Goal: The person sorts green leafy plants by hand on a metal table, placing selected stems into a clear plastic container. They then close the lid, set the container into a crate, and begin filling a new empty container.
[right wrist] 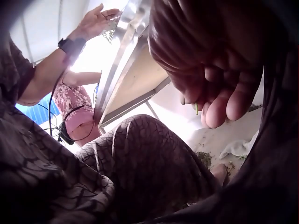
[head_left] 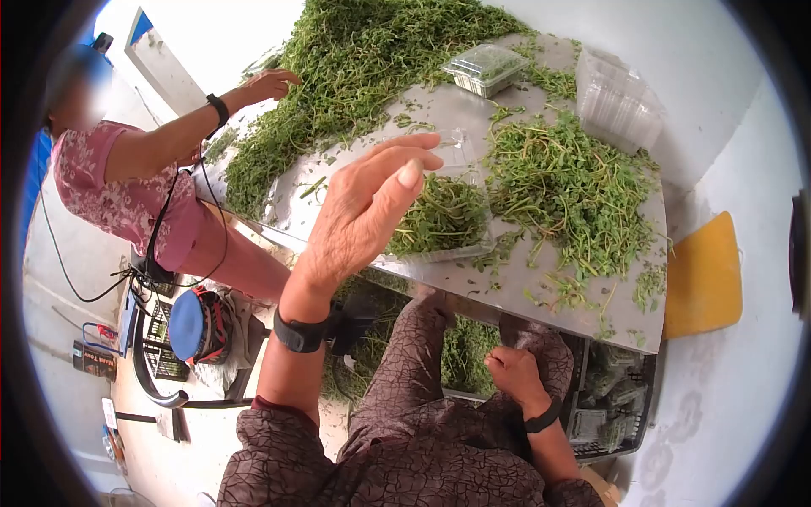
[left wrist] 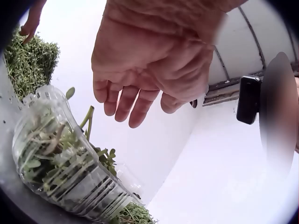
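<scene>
My left hand (head_left: 359,203) is raised above an open clear plastic clamshell box (head_left: 486,241) heaped with leafy green sprigs (head_left: 443,215). Its fingers are extended and hold nothing. In the left wrist view, the ribbed box (left wrist: 65,163) stands below the hand (left wrist: 149,65), stems poking over its rim. My right hand (head_left: 515,376) is low by my right knee, under the table edge, with curled fingers. A small green stem (right wrist: 196,109) shows between thumb and fingers of the right hand (right wrist: 215,70) in the right wrist view.
Loose greens (head_left: 574,194) lie right on the metal table (head_left: 528,291), with a larger heap (head_left: 363,59) behind. A closed filled box (head_left: 486,69) and stacked empty clamshells (head_left: 617,101) stand at the back. Another person (head_left: 127,169) reaches in from the left. A black crate (head_left: 612,414) holds boxes below.
</scene>
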{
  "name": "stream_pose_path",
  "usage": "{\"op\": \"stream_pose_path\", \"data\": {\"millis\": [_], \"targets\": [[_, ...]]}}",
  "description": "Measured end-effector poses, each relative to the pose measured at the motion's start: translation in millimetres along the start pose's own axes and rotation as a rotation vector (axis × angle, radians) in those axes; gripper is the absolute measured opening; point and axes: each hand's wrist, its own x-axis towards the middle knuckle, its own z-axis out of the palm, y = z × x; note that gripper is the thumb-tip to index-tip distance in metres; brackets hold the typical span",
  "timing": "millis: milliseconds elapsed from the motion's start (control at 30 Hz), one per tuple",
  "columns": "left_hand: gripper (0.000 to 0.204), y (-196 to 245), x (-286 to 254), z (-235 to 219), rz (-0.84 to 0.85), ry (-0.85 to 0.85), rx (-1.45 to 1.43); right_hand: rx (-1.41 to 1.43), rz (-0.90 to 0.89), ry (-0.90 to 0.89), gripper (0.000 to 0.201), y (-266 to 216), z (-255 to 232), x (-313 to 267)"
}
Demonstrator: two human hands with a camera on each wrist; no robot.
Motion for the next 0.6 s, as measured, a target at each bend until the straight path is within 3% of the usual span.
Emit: {"op": "stream_pose_path", "data": {"millis": [100,200,300,600], "targets": [[0.048,-5,-8,-3,0.053,-0.021,0.059,-0.017,-0.036,0.022,0.016,4,1,0],[0.032,-8,-16,0,0.309,-0.175,0.392,-0.012,-0.027,0.007,0.015,5,3,-1],[0.028,-5,-19,8,0.353,-0.234,0.526,-0.086,-0.041,-0.014,0.015,5,3,1],[0.033,0,-13,33,0.202,-0.238,0.643,-0.181,-0.116,-0.029,0.018,6,5,-1]]}}
